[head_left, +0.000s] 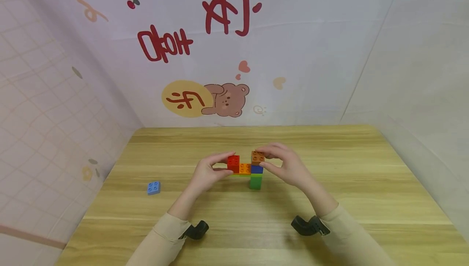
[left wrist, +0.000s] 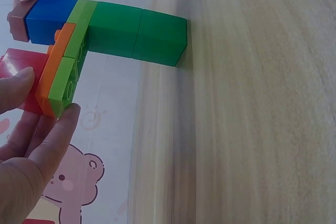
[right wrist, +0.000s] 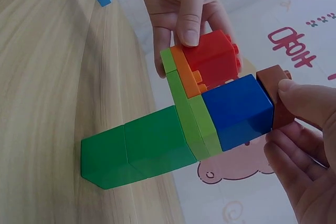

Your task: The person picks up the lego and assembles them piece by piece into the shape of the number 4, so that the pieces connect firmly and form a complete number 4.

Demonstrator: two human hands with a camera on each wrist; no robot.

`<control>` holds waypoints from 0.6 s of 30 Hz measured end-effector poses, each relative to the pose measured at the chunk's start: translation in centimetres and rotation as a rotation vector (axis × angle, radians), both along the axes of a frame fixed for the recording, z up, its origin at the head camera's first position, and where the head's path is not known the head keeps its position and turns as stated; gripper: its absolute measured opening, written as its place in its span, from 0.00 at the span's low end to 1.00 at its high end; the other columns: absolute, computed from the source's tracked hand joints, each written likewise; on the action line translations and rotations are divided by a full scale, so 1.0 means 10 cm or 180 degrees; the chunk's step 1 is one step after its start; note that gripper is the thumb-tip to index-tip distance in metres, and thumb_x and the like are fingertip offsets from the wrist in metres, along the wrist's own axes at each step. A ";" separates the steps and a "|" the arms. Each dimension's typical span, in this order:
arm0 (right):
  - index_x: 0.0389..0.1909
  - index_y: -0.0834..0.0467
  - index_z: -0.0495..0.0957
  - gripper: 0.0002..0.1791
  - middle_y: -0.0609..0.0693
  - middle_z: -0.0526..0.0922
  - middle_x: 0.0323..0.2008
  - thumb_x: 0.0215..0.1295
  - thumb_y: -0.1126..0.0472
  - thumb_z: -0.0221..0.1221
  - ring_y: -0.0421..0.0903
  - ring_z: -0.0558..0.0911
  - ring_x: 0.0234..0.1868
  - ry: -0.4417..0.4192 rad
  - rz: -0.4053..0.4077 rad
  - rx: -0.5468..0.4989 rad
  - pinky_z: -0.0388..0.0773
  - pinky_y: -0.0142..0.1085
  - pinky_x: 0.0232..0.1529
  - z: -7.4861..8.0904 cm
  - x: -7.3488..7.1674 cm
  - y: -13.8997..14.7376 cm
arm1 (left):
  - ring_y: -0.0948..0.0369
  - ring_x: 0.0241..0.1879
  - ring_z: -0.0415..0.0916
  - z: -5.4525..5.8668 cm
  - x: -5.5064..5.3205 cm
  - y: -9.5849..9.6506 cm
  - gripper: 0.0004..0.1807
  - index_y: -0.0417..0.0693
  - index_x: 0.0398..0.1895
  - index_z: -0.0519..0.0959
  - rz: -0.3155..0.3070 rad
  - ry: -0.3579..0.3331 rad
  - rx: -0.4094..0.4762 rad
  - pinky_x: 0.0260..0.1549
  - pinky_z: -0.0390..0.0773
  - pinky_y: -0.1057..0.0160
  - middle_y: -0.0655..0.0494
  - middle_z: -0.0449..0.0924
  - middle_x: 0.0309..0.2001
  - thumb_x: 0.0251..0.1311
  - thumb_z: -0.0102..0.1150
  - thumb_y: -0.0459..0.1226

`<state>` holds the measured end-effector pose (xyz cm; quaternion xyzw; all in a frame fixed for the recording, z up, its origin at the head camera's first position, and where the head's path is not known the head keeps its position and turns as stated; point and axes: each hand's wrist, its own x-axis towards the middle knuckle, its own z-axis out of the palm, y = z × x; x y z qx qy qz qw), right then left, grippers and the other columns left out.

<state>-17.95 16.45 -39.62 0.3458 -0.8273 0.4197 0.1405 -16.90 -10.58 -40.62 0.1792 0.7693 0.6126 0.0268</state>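
Observation:
A structure of toy building bricks stands on the table. Two stacked dark green bricks (right wrist: 152,140) form its column, under a light green layer (left wrist: 79,30). On that layer sit a thin orange brick (head_left: 245,168) and a blue brick (right wrist: 239,111). My left hand (head_left: 207,173) grips the red brick (right wrist: 212,56) on top of the orange one, thumb on one side and fingers reaching to the light green underside. My right hand (head_left: 287,165) pinches the brown brick (head_left: 258,157) at the top of the blue one; brown and blue touch.
A loose light blue brick (head_left: 154,187) lies on the wooden table (head_left: 121,225), left of the left hand. Behind the table hangs a white backdrop (head_left: 311,74) with printed characters and a bear. Black wrist mounts (head_left: 305,226) sit at both sleeves.

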 end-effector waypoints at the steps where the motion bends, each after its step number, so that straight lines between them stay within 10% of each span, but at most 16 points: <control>1: 0.54 0.56 0.82 0.21 0.48 0.82 0.47 0.58 0.65 0.70 0.44 0.81 0.43 -0.0009 0.0000 0.0006 0.82 0.42 0.46 0.00 0.00 0.00 | 0.46 0.53 0.76 -0.04 -0.02 -0.01 0.28 0.37 0.60 0.78 -0.0002 0.0013 0.0016 0.46 0.82 0.60 0.41 0.78 0.56 0.53 0.67 0.20; 4: 0.54 0.56 0.82 0.21 0.48 0.82 0.47 0.59 0.65 0.70 0.44 0.81 0.43 -0.0030 -0.0003 0.0022 0.82 0.43 0.47 0.00 -0.01 0.00 | 0.49 0.53 0.76 -0.14 -0.07 -0.02 0.29 0.41 0.60 0.79 -0.0010 0.0050 0.0053 0.45 0.82 0.60 0.44 0.79 0.56 0.53 0.68 0.21; 11: 0.54 0.56 0.82 0.20 0.47 0.82 0.46 0.59 0.65 0.70 0.45 0.81 0.43 -0.0025 0.0011 0.0037 0.82 0.43 0.46 0.01 0.00 0.01 | 0.44 0.53 0.76 0.14 0.08 0.01 0.27 0.35 0.60 0.78 -0.0028 -0.0017 0.0008 0.46 0.82 0.60 0.40 0.78 0.56 0.53 0.66 0.19; 18: 0.53 0.55 0.82 0.21 0.47 0.81 0.45 0.58 0.64 0.71 0.48 0.82 0.42 -0.0041 0.0014 0.0050 0.82 0.46 0.46 0.02 0.00 0.00 | 0.44 0.52 0.76 0.13 0.07 0.01 0.28 0.37 0.60 0.79 -0.0034 0.0003 0.0005 0.45 0.82 0.60 0.40 0.79 0.55 0.53 0.66 0.19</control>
